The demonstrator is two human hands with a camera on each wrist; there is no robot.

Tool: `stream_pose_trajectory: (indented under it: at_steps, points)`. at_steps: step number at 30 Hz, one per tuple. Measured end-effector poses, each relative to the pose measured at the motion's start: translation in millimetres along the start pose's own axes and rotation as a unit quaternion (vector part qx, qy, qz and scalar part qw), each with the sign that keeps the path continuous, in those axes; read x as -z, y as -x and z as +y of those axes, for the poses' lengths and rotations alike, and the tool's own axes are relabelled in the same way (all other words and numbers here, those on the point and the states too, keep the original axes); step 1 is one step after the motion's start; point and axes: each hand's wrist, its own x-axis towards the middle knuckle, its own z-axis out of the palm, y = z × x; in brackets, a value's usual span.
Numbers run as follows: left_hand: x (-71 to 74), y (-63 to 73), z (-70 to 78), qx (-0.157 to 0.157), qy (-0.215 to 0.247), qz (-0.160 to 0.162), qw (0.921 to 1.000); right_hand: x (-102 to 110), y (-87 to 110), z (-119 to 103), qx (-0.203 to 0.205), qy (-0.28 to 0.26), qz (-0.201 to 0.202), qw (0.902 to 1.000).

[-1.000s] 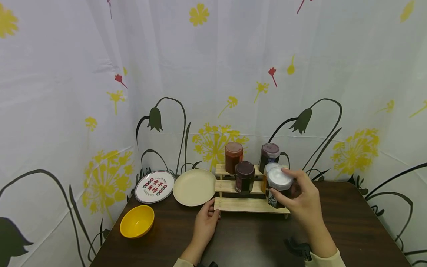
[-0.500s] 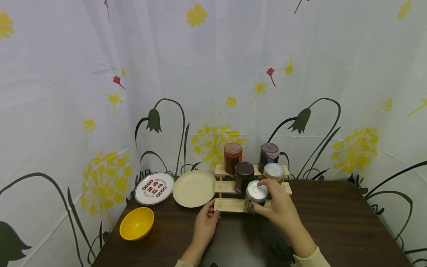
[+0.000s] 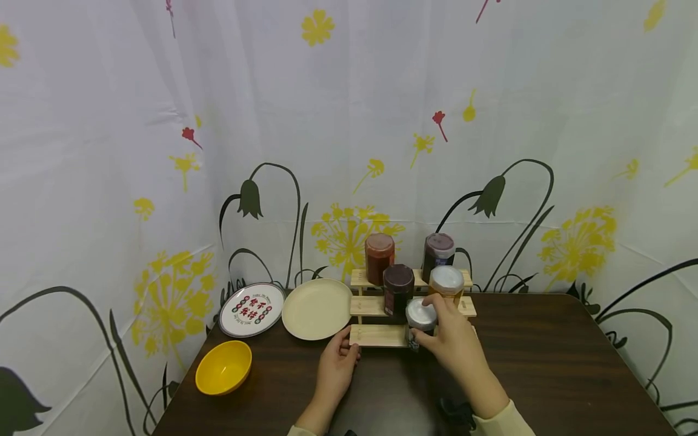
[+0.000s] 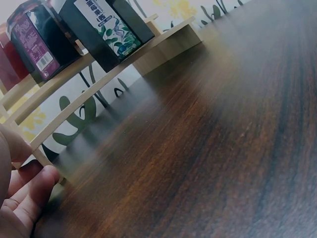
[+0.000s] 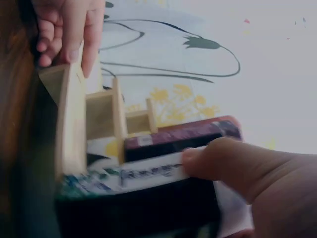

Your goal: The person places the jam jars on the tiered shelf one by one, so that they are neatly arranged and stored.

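In the head view a three-tier wooden rack [image 3: 377, 335] stands on the table. My right hand [image 3: 455, 345] grips a dark jar [image 4: 106, 29] with a white lid [image 3: 421, 312], thumb and fingers on opposite sides. That jar stands upright at the front edge of the lowest tier, near its middle; its label shows green leaves. My left hand [image 3: 335, 364] pinches the left end of the lowest tier. On the middle tier are a dark-lidded jar [image 3: 398, 290] and an amber jar [image 3: 447, 281]. A red-brown jar [image 3: 379, 259] and a dark jar with a purplish lid [image 3: 438, 253] occupy the top tier.
Left of the rack, a cream plate [image 3: 317, 309] and a white plate with red characters [image 3: 252, 310] lean near the curtain [image 3: 327, 121]. A yellow bowl [image 3: 224, 367] sits in front of them, by the left edge of the brown table [image 3: 556, 357].
My right hand has carried the white-lidded jar leftward from the rack's right end to the middle of the lowest tier, uncovering the amber jar. My left hand stays on the rack.
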Motion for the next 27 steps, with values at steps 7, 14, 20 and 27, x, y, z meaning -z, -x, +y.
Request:
stream_pose_trajectory:
  at_steps: [7,14,20,27]
  points:
    - [0.9,-0.1,1.8,0.003,0.008,-0.001,1.0000,10,-1.7,-4,-0.011,0.014,-0.016,0.9997]
    - [0.4,2.3,2.6,0.009,-0.005,-0.001,0.9999,11,0.1,-8,0.001,0.022,-0.008,0.9997]
    - [0.1,3.2,3.5,0.014,-0.009,-0.001,0.9999,14,0.4,-10,0.053,0.050,0.040,0.9966]
    - [-0.5,1.6,3.6,0.010,-0.009,0.001,0.9999,11,-0.2,-9,0.058,0.030,0.064,0.9958]
